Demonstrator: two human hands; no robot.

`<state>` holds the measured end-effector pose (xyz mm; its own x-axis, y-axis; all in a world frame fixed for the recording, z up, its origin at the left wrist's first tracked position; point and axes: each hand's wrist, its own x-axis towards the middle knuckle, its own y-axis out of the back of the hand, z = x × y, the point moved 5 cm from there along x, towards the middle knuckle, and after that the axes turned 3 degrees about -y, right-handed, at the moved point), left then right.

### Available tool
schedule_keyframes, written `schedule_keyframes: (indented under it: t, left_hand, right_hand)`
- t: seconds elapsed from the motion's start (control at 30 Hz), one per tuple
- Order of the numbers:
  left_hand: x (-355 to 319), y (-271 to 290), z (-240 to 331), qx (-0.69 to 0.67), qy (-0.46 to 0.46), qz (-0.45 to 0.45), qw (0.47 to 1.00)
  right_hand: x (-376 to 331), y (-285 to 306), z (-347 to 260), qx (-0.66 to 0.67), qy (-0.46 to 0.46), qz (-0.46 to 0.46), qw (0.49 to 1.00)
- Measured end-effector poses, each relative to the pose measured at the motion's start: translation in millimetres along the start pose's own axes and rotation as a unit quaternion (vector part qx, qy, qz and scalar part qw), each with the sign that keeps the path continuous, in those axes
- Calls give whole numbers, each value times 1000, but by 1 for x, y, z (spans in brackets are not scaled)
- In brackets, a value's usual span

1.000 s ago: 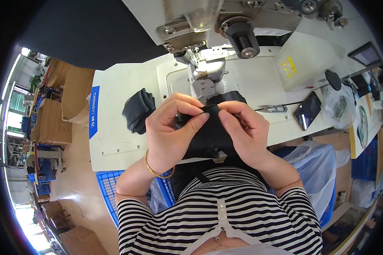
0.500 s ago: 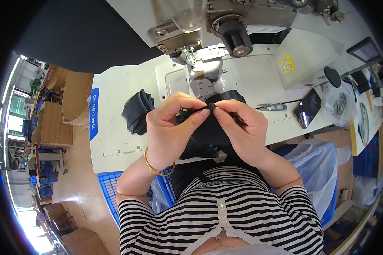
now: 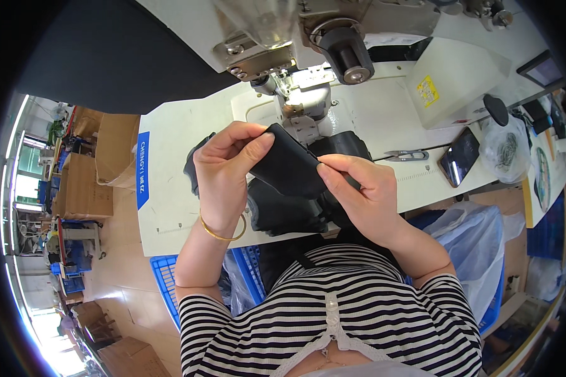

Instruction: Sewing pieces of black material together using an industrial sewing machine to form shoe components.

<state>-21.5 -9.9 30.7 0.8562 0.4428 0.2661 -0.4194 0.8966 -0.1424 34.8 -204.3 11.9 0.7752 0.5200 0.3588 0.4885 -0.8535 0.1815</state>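
Observation:
Stretched between my two hands is a black fabric piece (image 3: 287, 164), raised in front of the sewing machine (image 3: 308, 103). My left hand (image 3: 229, 160) pinches its upper left corner between thumb and fingers. At its right edge, my right hand (image 3: 361, 191) grips it the same way. Beneath it, a stack of black fabric pieces (image 3: 286, 213) lies at the table's near edge. Another black pile (image 3: 192, 166) is mostly hidden behind my left hand. A dark rolled piece (image 3: 343, 146) sits just past my right fingers.
On the white table (image 3: 170, 141), thread snips (image 3: 407, 155) and a phone (image 3: 459, 157) lie to the right, beside a clear plastic bag (image 3: 506, 151). Blue baskets (image 3: 166, 276) stand below the near edge. Cardboard boxes (image 3: 85, 188) are on the left.
My hands have moved apart, the left one shifting left and upward. The black fabric, earlier bunched at my fingertips, is now spread out between them.

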Motion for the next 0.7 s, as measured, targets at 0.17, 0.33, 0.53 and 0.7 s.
schedule_keyframes:
  t: [0.17,0.33,0.53,0.7]
  left_hand:
    - [19,4,-3,26,49,-12,998]
    - [46,3,-16,6,176,-91,980]
    - [66,1,-14,-10,207,-75,975]
    - [68,-3,-12,-5,231,-60,971]
  right_hand:
    - [-2,-6,12,68,-63,-3,996]
    - [7,-14,20,175,-131,-6,976]
    - [21,-14,20,220,-129,6,967]
    - [25,-12,21,226,-127,6,966]
